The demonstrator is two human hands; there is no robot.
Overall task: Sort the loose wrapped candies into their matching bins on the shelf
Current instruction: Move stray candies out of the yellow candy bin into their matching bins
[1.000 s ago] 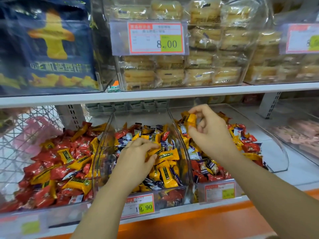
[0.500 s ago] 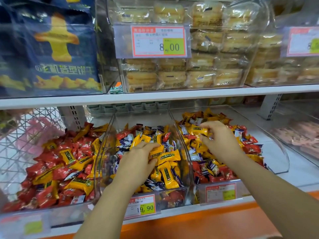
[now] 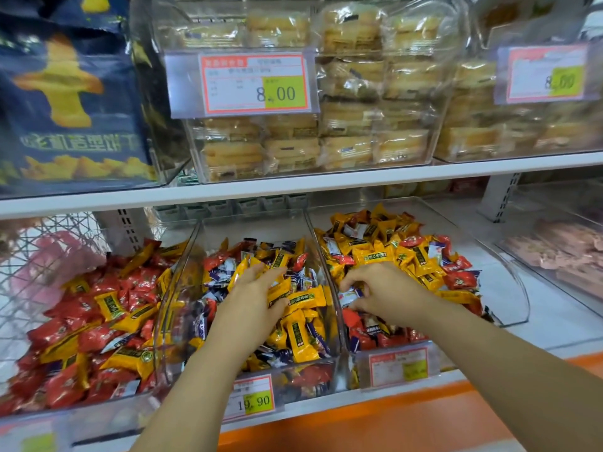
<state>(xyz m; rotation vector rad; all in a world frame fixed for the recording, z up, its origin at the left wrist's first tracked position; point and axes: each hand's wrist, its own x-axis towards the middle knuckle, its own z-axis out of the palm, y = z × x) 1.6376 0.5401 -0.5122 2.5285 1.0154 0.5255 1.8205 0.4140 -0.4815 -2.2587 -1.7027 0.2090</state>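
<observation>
1. Since the earlier frames, the right hand (image 3: pixel 385 291) has dropped from up over the far end of the right bin (image 3: pixel 509 272) to its near-left corner. The left hand (image 3: pixel 254 301) has barely shifted in the middle bin (image 3: pixel 195 249).
2. Right fingers (image 3: pixel 347 282) are curled down and look to be pinching a white-and-blue candy (image 3: pixel 349 296) against the thumb. It's partly hidden, so we can't call its long axis.
3. What the next move turns on: that candy looks like the middle bin's kind, and that bin is directly left, over the clear wall (image 3: pixel 328 288) between the two bins. So we'd guess lift, hop left, drop.
4. Left fingers (image 3: pixel 269 275) lie fairly straight and a bit spread on the pile. A yellow candy (image 3: pixel 305 296) sits just right of the thumb, long axis running left-right and touching the thumb side. We can't tell if it's actually gripped. The left hand is clearly the nearer one to it.
5. That yellow one probably goes right, over the same wall, so the hands could cross.
6. Surface: heaps of slippery wrappers, nothing flat to press against.
7. Room: the upper shelf (image 3: pixel 359 181) hangs over the far end of the bins, while the near ends are open on top. The left bin (image 3: pixel 98 412) is mostly red with yellow strays.
</observation>
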